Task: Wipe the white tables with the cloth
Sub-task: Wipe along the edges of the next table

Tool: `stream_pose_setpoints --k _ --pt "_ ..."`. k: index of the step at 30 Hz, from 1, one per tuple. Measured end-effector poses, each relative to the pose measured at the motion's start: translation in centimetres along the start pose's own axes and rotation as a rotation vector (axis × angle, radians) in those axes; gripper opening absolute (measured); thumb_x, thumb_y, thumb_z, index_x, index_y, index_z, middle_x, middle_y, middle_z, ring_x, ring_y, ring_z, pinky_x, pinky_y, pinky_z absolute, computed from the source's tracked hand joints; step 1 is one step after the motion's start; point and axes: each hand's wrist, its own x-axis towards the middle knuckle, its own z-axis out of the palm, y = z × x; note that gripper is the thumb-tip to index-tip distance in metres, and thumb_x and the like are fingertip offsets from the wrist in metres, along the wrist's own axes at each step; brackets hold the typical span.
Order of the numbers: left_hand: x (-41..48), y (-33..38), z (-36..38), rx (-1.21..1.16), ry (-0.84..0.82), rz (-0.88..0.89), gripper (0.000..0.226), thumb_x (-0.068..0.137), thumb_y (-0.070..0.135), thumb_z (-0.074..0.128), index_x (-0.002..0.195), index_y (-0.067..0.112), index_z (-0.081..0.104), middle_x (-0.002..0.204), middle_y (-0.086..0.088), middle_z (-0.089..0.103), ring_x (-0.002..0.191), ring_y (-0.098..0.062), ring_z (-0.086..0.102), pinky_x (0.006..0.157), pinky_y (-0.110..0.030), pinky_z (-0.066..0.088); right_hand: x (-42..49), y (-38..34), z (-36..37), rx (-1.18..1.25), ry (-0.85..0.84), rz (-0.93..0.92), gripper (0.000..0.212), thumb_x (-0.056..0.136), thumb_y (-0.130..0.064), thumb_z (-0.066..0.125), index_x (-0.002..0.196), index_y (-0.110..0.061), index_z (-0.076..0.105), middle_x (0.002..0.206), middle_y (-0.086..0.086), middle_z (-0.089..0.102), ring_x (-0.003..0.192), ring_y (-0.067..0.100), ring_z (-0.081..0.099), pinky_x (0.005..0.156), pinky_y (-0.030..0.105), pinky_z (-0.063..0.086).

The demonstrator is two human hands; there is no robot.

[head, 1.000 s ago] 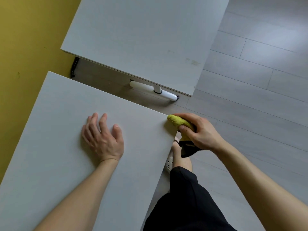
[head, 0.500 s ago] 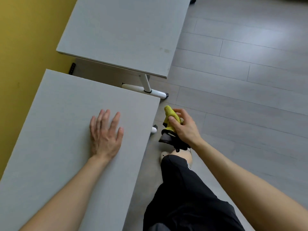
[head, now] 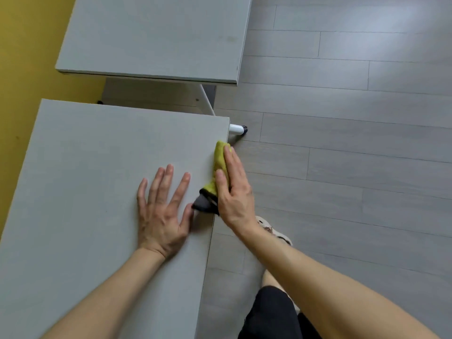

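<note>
Nothing readable is showing here: no lettering, label, brand mark or number is coming through on the near white table (head: 85,192), on the cloth (head: 220,157) at its right edge, or on the second white table (head: 146,37) beyond its far edge.
</note>
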Motion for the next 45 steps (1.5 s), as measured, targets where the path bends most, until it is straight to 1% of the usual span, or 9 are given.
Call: stream_pose_setpoints --k 3,7,11,18,22,26,34,42,45 --pt "0.0 -0.1 0.4 0.000 0.024 0.012 0.066 0.106 0.047 0.043 0.168 0.027 0.038 0.180 -0.009 0.022 0.167 -0.029 0.021 0.128 -0.068 0.020 -3.1 0.8 1.2 -0.015 -0.003 -0.048 0.056 0.113 -0.031 0.044 0.169 -0.027 0.037 0.178 -0.010 0.026 0.161 -0.003 0.022 0.131 0.021 0.019" --pt "0.1 -0.2 0.6 -0.002 0.039 0.004 0.066 0.105 0.047 0.044 0.168 0.029 0.039 0.180 -0.007 0.022 0.167 -0.026 0.020 0.129 -0.066 0.019 4.3 -0.2 1.3 0.044 0.103 -0.042 0.055 0.111 -0.030 0.043 0.165 -0.022 0.045 0.175 -0.003 0.037 0.156 -0.007 0.026 0.122 0.007 0.016" --pt "0.4 -0.3 0.7 -0.016 0.063 0.007 0.066 0.103 0.047 0.045 0.167 0.030 0.042 0.179 -0.007 0.026 0.166 -0.026 0.023 0.129 -0.065 0.019 9.0 -0.9 1.1 0.125 0.197 -0.052 0.055 0.108 -0.030 0.045 0.162 -0.021 0.050 0.169 -0.002 0.047 0.157 0.010 0.039 0.129 0.032 0.031" --pt "0.2 -0.6 0.6 -0.012 0.077 0.014 0.065 0.105 0.047 0.044 0.167 0.029 0.042 0.178 -0.007 0.027 0.166 -0.027 0.024 0.130 -0.065 0.019 -10.7 1.3 3.7 0.107 0.105 -0.116 0.052 0.112 -0.015 0.050 0.164 -0.018 0.046 0.174 -0.003 0.038 0.162 0.007 0.031 0.131 0.029 0.026" --pt "0.4 -0.5 0.5 0.007 0.081 0.019 0.064 0.105 0.049 0.043 0.166 0.029 0.043 0.178 -0.008 0.029 0.165 -0.028 0.026 0.129 -0.065 0.020 0.0 -0.2 2.6 0.132 0.168 -0.090 0.050 0.108 -0.022 0.050 0.158 -0.012 0.055 0.168 0.006 0.048 0.156 0.006 0.039 0.129 0.022 0.027" --pt "0.4 -0.4 0.5 -0.002 0.080 0.002 0.064 0.104 0.048 0.045 0.166 0.031 0.044 0.178 -0.006 0.029 0.165 -0.026 0.025 0.131 -0.062 0.018 8.0 -1.4 1.1 0.145 0.230 -0.058 0.056 0.104 -0.030 0.050 0.158 -0.022 0.056 0.167 -0.003 0.051 0.154 0.008 0.043 0.127 0.026 0.032" --pt "0.2 -1.4 0.2 -0.002 0.069 -0.016 0.063 0.105 0.048 0.042 0.167 0.034 0.041 0.178 -0.005 0.028 0.166 -0.024 0.023 0.130 -0.062 0.018 -18.2 2.0 4.6 0.182 0.049 -0.084 0.055 0.109 -0.010 0.056 0.162 -0.018 0.048 0.174 -0.005 0.038 0.161 0.011 0.034 0.130 0.028 0.028" --pt "0.3 -1.8 0.2 0.017 0.084 -0.022 0.063 0.105 0.050 0.042 0.166 0.034 0.041 0.178 -0.005 0.028 0.166 -0.024 0.023 0.132 -0.059 0.016 4.4 -0.7 3.1 0.246 0.173 -0.043 0.053 0.105 -0.030 0.053 0.157 -0.025 0.057 0.166 -0.007 0.051 0.152 0.002 0.044 0.128 0.026 0.034" --pt "0.3 -1.6 0.2 0.021 0.093 -0.021 0.063 0.105 0.051 0.041 0.166 0.033 0.042 0.178 -0.006 0.029 0.165 -0.025 0.024 0.132 -0.058 0.016 2.7 -0.5 3.6 0.219 0.186 -0.051 0.053 0.107 -0.029 0.053 0.159 -0.023 0.055 0.167 -0.005 0.050 0.155 0.007 0.043 0.127 0.024 0.033"
